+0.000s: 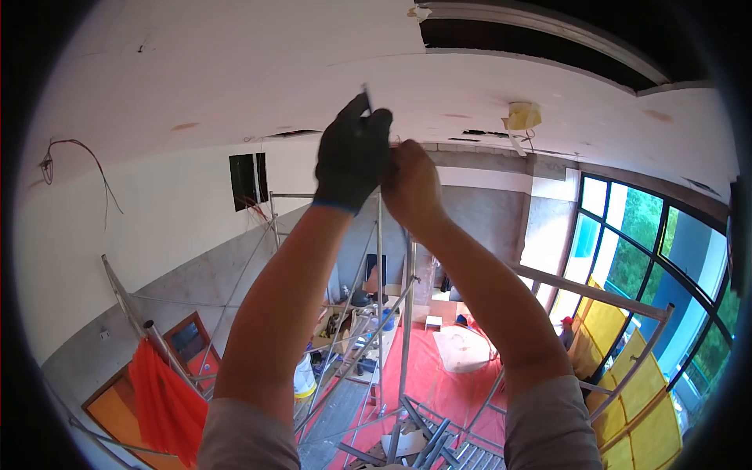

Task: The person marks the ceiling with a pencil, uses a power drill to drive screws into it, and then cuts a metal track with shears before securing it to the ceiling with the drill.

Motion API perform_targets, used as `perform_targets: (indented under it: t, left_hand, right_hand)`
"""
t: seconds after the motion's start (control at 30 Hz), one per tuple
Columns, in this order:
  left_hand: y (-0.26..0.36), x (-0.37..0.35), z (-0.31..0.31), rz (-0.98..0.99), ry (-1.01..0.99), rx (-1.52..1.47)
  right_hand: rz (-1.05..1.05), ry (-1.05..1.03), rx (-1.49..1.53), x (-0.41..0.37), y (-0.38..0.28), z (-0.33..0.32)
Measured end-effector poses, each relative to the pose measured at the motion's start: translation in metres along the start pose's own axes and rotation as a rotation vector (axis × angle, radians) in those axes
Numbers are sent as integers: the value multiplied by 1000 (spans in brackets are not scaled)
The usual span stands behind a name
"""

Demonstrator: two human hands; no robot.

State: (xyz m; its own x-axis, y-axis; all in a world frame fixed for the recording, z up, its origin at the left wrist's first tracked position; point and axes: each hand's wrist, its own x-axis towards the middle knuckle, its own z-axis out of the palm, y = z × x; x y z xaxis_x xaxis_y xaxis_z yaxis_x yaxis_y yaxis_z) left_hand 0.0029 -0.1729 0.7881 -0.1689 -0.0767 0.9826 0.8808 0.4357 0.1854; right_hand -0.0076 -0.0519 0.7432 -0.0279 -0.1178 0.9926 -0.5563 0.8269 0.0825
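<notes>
Both my arms reach up toward the white ceiling (258, 86). My left hand (351, 157) wears a dark glove with a blue cuff edge. Its fingers are closed around a thin, dark pointed object (366, 95), whose tip rises above the glove near the ceiling; I cannot make out what it is. Bare and closed, my right hand (411, 184) is raised right beside the glove, fingertips pressed together. Whatever it pinches, if anything, is too small or hidden to name.
Metal scaffold bars (595, 291) stand around me, high above a red-covered floor (407, 352). Wires (78, 143) hang at the left. A long ceiling opening (533, 47) is at the upper right, windows (650, 235) at the right. A person in a red cap (566, 322) is below.
</notes>
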Motion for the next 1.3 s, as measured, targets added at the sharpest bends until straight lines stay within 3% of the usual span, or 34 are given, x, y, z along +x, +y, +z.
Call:
perform_targets:
  t: [0.03,0.07,0.13,0.2,0.3,0.37,0.4,0.43,0.53,0.57,0.67,0.93,1.07,1.13,1.23,1.27,1.3]
  left_hand:
    - [-5,10,21,-53,48,-227]
    - [-9,20,40,23,114,-262]
    - [-6,43,54,141,103,-217]
    - [3,68,57,271,263,69]
    - [15,98,56,237,265,131]
    - [23,108,55,210,227,218]
    - [21,116,56,211,208,275]
    - [20,122,57,211,187,331]
    - [15,131,60,380,323,462]
    - [15,132,58,426,329,528]
    - [12,135,50,554,360,694]
    - [16,144,39,719,343,758]
    - [14,148,52,636,309,676]
    - [16,147,52,616,309,642]
    - [24,152,55,485,100,503]
    - [18,166,66,463,-82,538]
    - [13,174,81,461,-34,554]
  right_hand:
    - [16,-40,-39,8,-2,-12]
    - [31,-81,-78,15,0,-21]
    - [36,-158,-64,34,16,-36]
    - [46,-228,-150,64,35,-69]
    - [-157,168,-526,124,61,-129]
    - [-426,412,-809,169,75,-180]
    - [-146,317,-824,185,69,-200]
    - [-493,325,-961,205,83,-229]
    - [-18,145,-1089,198,43,-250]
    - [46,90,-1138,199,40,-254]
    - [-101,-27,-1234,213,94,-267]
    - [-10,-71,-1228,230,128,-270]
    - [195,-146,-1092,208,63,-263]
    - [166,-102,-1107,199,55,-260]
    - [197,-107,-1112,203,58,-258]
    - [216,-114,-1110,205,55,-258]
    - [212,-131,-1099,204,52,-260]
